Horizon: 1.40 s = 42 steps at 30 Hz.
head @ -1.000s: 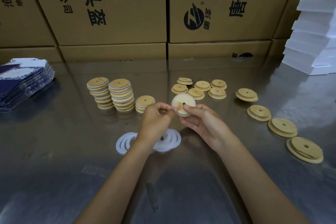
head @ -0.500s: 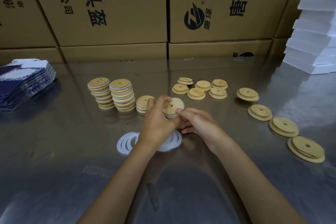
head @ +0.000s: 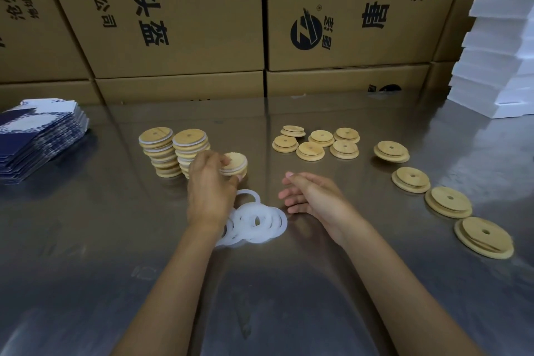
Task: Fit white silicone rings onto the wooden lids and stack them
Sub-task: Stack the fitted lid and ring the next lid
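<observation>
While your left hand [head: 212,182] pinches the round, ringed wooden lid [head: 235,163] onto the short third stack, your right hand [head: 310,196] hangs loose, empty. Next, the thin white silicone rings [head: 255,221] between your wrists — soft, floppy, probably clingy — lift one by its edge.

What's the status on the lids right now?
Left hand holds ringed lid on short stack. Right hand open, empty. Rings between hands. Nothing blocking.

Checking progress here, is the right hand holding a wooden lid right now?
No, the right hand hovers open and empty above the table, while the left hand sets a lid on the short stack.
</observation>
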Each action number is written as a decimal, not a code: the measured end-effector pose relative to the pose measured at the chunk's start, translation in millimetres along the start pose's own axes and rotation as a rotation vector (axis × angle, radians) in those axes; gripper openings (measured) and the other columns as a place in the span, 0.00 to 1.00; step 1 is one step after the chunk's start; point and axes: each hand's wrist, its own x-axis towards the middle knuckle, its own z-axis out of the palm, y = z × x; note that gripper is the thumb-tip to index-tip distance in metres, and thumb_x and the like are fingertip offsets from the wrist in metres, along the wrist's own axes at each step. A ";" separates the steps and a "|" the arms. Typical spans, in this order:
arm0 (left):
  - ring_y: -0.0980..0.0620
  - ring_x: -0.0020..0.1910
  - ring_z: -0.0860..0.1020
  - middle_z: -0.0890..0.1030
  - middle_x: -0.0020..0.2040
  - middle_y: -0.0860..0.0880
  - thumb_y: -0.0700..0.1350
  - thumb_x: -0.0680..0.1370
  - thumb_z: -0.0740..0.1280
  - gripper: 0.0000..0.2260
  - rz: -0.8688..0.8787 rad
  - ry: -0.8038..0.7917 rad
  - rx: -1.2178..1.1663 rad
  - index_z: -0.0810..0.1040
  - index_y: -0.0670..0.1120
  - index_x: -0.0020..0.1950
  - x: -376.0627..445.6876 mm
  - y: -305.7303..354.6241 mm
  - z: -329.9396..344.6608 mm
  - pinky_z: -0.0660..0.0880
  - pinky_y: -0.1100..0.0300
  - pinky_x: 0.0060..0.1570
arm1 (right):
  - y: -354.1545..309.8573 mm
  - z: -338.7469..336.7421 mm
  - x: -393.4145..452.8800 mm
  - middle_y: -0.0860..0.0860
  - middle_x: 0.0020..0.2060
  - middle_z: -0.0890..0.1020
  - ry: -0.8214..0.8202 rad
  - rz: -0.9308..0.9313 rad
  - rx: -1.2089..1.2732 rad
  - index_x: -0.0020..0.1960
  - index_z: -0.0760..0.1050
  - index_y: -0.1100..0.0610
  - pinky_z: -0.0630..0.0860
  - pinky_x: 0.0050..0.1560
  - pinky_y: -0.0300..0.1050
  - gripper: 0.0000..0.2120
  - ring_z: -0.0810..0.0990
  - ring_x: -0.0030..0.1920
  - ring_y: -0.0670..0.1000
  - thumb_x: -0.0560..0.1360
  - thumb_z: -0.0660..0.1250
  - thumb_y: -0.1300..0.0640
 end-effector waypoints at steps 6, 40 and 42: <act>0.43 0.61 0.72 0.71 0.60 0.44 0.40 0.77 0.69 0.13 0.018 0.025 0.056 0.80 0.40 0.61 1.7 -1.2 -1.2 0.73 0.51 0.59 | -0.9 -0.3 -0.4 0.56 0.40 0.84 -0.007 0.005 0.003 0.52 0.80 0.61 0.81 0.38 0.40 0.10 0.79 0.36 0.50 0.82 0.66 0.54; 0.52 0.64 0.72 0.75 0.63 0.51 0.41 0.77 0.66 0.13 0.369 -0.323 -0.009 0.79 0.46 0.62 -25.4 27.3 20.3 0.69 0.58 0.59 | -6.6 -87.9 4.1 0.63 0.81 0.46 0.913 0.178 -0.968 0.77 0.61 0.59 0.43 0.77 0.68 0.33 0.45 0.79 0.72 0.78 0.65 0.46; 0.52 0.64 0.72 0.75 0.64 0.51 0.41 0.78 0.66 0.13 0.368 -0.325 -0.006 0.79 0.46 0.62 -25.5 26.9 19.6 0.68 0.59 0.59 | -6.3 -88.5 4.8 0.63 0.81 0.44 0.850 0.225 -1.014 0.78 0.57 0.59 0.43 0.77 0.67 0.35 0.45 0.78 0.73 0.78 0.64 0.45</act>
